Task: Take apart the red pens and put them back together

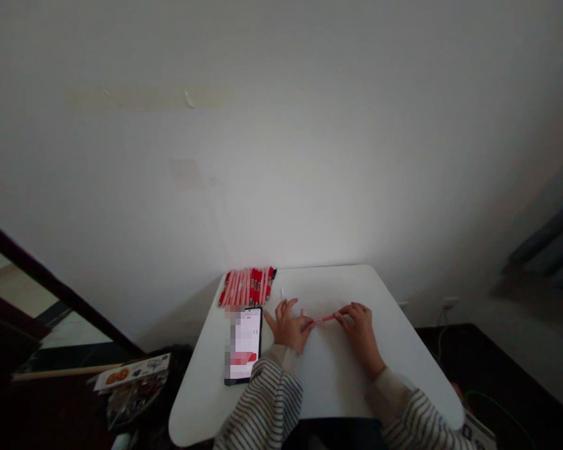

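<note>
A slim pink pen (pixel 326 319) lies nearly level between my two hands, low over the white table (pixel 328 387). My left hand (pixel 289 328) pinches its left end between thumb and fingertips, while the other fingers are raised. At the right end, the thumb and fingers of my right hand (pixel 359 328) close on it. Just beyond my left hand are a small pink piece (pixel 303 311) and a small white piece (pixel 282 292), both too small to name. Several pink and red pens (pixel 246 287) lie side by side at the table's far left corner.
A phone (pixel 246 347) with a lit screen lies on the table, left of my left forearm. The table's far edge meets a pale wall (pixel 286 156). On the floor at left stands a dark bag (pixel 141 394) with packets and a printed card. A wall socket (pixel 450 302) with a cable is at right.
</note>
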Demonstrator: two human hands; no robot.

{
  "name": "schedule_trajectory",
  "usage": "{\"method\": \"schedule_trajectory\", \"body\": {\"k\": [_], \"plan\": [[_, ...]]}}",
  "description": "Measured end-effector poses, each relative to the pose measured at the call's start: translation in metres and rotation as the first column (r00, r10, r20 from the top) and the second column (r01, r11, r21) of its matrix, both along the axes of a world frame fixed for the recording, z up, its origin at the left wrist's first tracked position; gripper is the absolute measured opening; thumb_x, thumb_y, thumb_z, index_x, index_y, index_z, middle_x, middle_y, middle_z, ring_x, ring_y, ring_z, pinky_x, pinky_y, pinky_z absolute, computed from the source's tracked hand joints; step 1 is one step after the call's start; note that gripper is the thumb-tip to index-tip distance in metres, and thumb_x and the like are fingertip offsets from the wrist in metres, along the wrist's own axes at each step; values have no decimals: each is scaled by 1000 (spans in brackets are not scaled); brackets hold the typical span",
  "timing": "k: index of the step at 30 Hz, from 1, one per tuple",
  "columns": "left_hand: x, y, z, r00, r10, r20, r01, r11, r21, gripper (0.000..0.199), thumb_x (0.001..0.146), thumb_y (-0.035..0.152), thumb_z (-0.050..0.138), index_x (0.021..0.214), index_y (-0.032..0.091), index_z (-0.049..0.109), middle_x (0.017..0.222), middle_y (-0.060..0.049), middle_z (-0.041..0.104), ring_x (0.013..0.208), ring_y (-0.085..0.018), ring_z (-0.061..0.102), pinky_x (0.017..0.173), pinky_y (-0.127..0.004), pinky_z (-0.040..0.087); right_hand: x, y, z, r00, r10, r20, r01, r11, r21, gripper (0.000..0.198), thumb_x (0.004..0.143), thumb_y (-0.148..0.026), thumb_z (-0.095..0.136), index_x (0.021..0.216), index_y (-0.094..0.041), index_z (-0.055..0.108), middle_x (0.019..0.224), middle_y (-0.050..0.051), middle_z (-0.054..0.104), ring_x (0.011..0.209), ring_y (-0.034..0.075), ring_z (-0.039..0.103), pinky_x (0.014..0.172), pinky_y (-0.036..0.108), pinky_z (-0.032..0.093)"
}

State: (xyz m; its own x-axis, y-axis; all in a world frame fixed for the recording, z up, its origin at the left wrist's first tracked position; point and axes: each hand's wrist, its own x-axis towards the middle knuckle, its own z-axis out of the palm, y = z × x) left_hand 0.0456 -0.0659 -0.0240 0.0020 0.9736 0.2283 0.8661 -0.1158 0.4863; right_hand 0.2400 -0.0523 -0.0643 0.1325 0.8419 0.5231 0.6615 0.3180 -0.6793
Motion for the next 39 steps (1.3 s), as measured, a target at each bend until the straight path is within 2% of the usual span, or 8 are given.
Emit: {"method": "schedule_trajectory", "body": {"k": [6, 13, 16, 20, 23, 30, 39], "plan": [[-2, 1, -3, 1000, 1, -9, -1, 1000, 25, 10, 70, 45, 69, 79, 42, 72, 136, 4, 50, 133, -30, 31, 106, -70, -5, 2, 2, -5, 999, 40, 14, -41, 998, 54, 38, 86, -53, 47, 94, -24, 70, 95, 7, 68, 105, 25, 48, 94, 43, 37], [1, 2, -7, 999, 18, -29, -16, 996, 90, 5, 69, 43, 70, 74, 44, 72, 133, 7, 52, 130, -30, 35, 105, -73, 0, 2, 3, -6, 999, 37, 28, -39, 997, 67, 32, 88, -46, 46, 94, -25, 70, 95, 7, 69, 103, 25, 49, 92, 43, 38], [3, 2, -7, 998, 57, -27, -54, 993, 108, 5, 71, 35, 69, 73, 39, 72, 131, 5, 54, 129, -28, 36, 107, -70, 1, 2, 1, -3, 997, 37, 69, -44, 995, 94, 31, 89, -44, 46, 94, -25, 70, 93, 7, 69, 102, 24, 48, 92, 42, 36], [3, 1, -4, 998, 65, 17, -66, 993, 98, 5, 72, 33, 68, 75, 33, 72, 131, 1, 54, 131, -28, 34, 109, -68, 1, 3, 0, 0, 996, -48, 77, 39, 992, 123, 30, 90, -40, 44, 92, -23, 69, 93, 8, 67, 100, 24, 48, 91, 41, 35], [3, 0, 0, 997, 74, 36, -77, 992, 96, 6, 73, 32, 66, 73, 30, 72, 131, 1, 54, 131, -28, 33, 109, -67, 0, 4, 0, 0, 992, -97, 80, 87, 989, 116, 29, 90, -37, 44, 91, -22, 69, 93, 8, 66, 96, 23, 49, 91, 42, 34], [10, 0, 10, 996, 73, -49, -66, 989, 130, 4, 72, 30, 68, 74, 29, 71, 132, 1, 54, 131, -28, 35, 109, -67, -5, 2, -2, 0, 989, -113, 95, 107, 992, 59, 25, 85, -26, 46, 89, -21, 70, 93, 9, 65, 97, 24, 48, 89, 40, 35], [12, 6, 7, 993, 104, -64, -97, 990, 98, 5, 70, 32, 70, 71, 27, 69, 132, 0, 53, 131, -28, 33, 109, -66, -4, 2, -2, -1, 985, -112, 134, 110, 994, 20, 24, 82, -21, 47, 85, -21, 71, 96, 8, 65, 96, 23, 47, 88, 39, 36]]}}
